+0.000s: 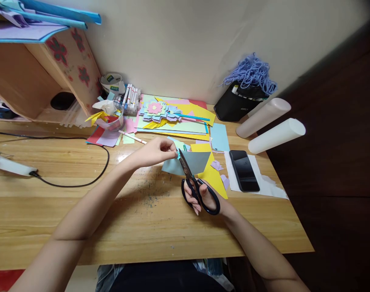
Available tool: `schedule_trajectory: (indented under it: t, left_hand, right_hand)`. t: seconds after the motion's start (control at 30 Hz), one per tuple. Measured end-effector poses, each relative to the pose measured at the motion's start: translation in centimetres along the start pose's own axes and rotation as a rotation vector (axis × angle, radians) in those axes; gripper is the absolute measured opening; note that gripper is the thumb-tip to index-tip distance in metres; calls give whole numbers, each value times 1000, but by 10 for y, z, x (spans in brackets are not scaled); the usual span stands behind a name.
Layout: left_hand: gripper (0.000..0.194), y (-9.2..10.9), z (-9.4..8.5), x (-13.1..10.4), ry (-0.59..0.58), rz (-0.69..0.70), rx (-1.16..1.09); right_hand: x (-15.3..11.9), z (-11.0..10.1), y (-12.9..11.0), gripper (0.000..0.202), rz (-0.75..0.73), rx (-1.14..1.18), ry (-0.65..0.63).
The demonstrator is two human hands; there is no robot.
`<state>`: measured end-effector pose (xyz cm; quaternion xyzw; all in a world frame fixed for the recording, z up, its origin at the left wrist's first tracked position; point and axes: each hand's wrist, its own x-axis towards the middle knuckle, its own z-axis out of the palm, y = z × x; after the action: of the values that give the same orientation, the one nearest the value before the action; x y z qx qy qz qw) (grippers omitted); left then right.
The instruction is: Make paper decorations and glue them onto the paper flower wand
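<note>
My left hand pinches a small teal paper piece between thumb and fingertips. My right hand has its fingers through the handles of black scissors. The blades point up and away, with their tips right at the teal piece. Behind and below the blades lies a light blue sheet, beside yellow paper and small purple scraps. A layered paper flower rests on stacked coloured sheets beyond my hands.
A phone lies on white paper at the right, near two upright rolls. A black pen case with blue yarn stands by the wall. At the left are a plastic cup of scraps, markers and a black cable.
</note>
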<state>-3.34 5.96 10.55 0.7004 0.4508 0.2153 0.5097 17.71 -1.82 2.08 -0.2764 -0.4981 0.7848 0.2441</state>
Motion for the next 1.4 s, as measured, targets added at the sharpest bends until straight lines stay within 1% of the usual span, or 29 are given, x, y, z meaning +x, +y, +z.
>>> schedule_trajectory:
  t: [0.2,0.53,0.67,0.87,1.0,1.23,1.4]
  left_hand:
    - [10,0,0,1,-35,6,-18]
    - [12,-3,-1,1,-70,15,-16]
    - [14,-4,-1,2,-80,25,-15]
    - [15,-5,-1,3,-46,27,-8]
    - [13,-6,-2,3,-29,24,3]
    - [13,-8,-3,3,35,71,31]
    - [15,-10,-4,4,53,46,48]
  right_hand:
    - [1,0,2,67,8,49,-34]
    - [1,-1,5,66,40,67,-8]
    - [1,0,6,65,26,61,0]
    - [1,3,-1,64,5,-5,25]
    - [2,5,-5,64,7,-56,52]
    - [3,6,-3,67,45,-43,85]
    - [4,4,0,67,39,-18,72]
